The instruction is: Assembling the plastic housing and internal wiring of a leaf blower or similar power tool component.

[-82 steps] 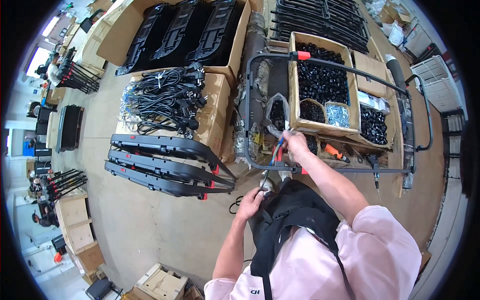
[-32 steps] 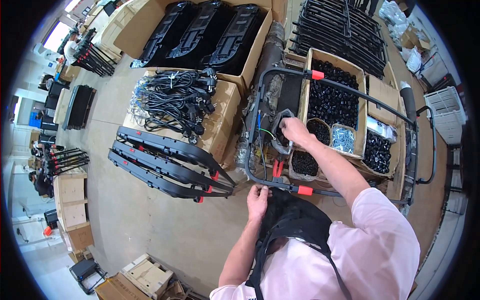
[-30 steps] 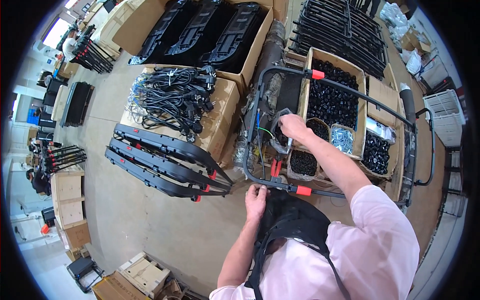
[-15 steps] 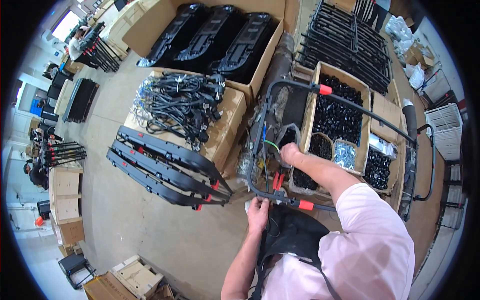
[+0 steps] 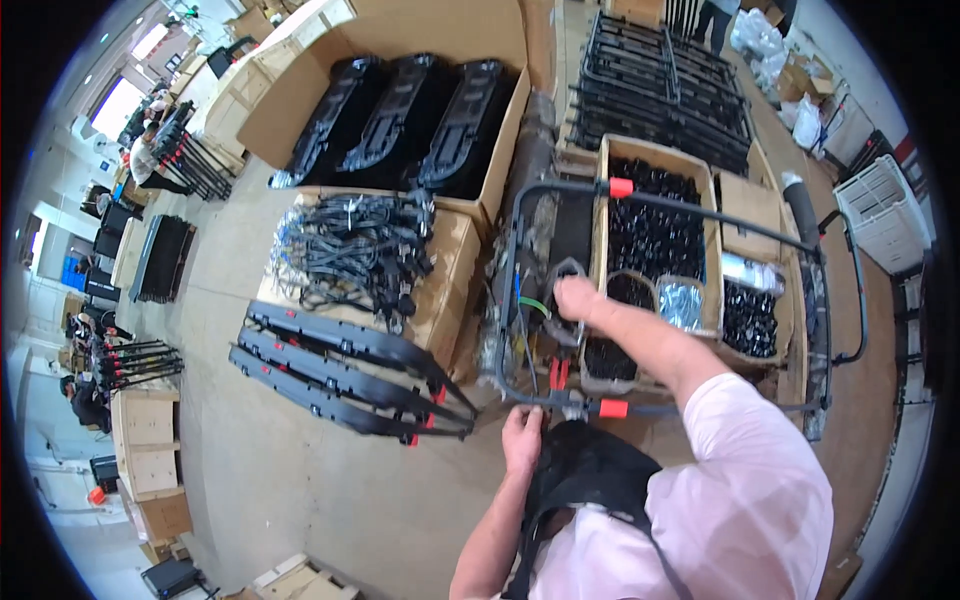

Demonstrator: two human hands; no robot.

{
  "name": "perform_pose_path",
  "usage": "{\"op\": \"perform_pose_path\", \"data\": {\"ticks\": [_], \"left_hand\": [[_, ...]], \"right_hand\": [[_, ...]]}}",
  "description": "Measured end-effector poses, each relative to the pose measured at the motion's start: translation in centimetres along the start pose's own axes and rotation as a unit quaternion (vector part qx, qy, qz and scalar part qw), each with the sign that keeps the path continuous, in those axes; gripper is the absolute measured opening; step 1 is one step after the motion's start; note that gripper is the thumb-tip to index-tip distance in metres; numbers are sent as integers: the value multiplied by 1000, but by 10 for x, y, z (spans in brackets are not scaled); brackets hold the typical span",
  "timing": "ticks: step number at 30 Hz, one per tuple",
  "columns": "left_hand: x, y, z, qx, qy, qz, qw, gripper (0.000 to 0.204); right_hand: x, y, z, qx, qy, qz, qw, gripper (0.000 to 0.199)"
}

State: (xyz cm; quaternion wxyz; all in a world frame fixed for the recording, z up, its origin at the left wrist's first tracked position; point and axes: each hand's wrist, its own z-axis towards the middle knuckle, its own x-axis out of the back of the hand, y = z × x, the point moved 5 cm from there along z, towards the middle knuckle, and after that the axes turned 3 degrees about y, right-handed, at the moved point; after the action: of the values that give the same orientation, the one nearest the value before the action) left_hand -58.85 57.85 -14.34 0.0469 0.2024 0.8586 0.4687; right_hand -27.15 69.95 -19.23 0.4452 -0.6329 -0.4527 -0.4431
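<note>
A black tubular frame [image 5: 565,186] with red sleeves lies across the crate in front of me. At its near left corner my left hand [image 5: 521,442] is closed, thumb and fingertips pinching the near tube. Inside the frame's left end, my right hand [image 5: 578,298] is curled at the mouth of a clear plastic bag [image 5: 568,268]; its fingertips and anything in them are hidden. Just left of that hand bends a green-and-yellow wire [image 5: 533,303]. A red clip-like part [image 5: 559,374] stands by the near tube, between the two hands.
Open boxes of black parts [image 5: 655,225] and a bag of silvery hardware [image 5: 680,303] lie beneath the frame. Bundled cables [image 5: 350,245] rest on a carton to the left, beside curved black rails [image 5: 330,365]. Behind stands a large carton of black covers [image 5: 400,110]. Black frames [image 5: 665,95] are stacked far right.
The whole view has shifted slightly. My left fingertips sit a little further right along the near tube. The right hand remains at the bag, with only a slight movement.
</note>
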Motion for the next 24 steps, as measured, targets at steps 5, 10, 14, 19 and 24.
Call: {"op": "perform_pose_path", "data": {"ticks": [5, 10, 14, 19, 24], "left_hand": [[-3, -18, 14, -14, -28, -43, 999, 17], [-5, -15, 13, 5, -59, -93, 994, 16], [3, -17, 15, 26, -68, -93, 993, 17], [4, -11, 19, 39, -104, -83, 990, 16], [11, -6, 23, 48, -111, -67, 990, 18]], "right_hand": [[61, 3, -34, -53, 74, 72, 993, 26], [116, 5, -117, -148, 85, 348, 922, 26], [126, -31, -203, -196, 21, 622, 758, 32], [90, -91, -296, -196, -54, 741, 640, 38], [-15, -141, -328, -359, -90, 824, 429, 34]]}}
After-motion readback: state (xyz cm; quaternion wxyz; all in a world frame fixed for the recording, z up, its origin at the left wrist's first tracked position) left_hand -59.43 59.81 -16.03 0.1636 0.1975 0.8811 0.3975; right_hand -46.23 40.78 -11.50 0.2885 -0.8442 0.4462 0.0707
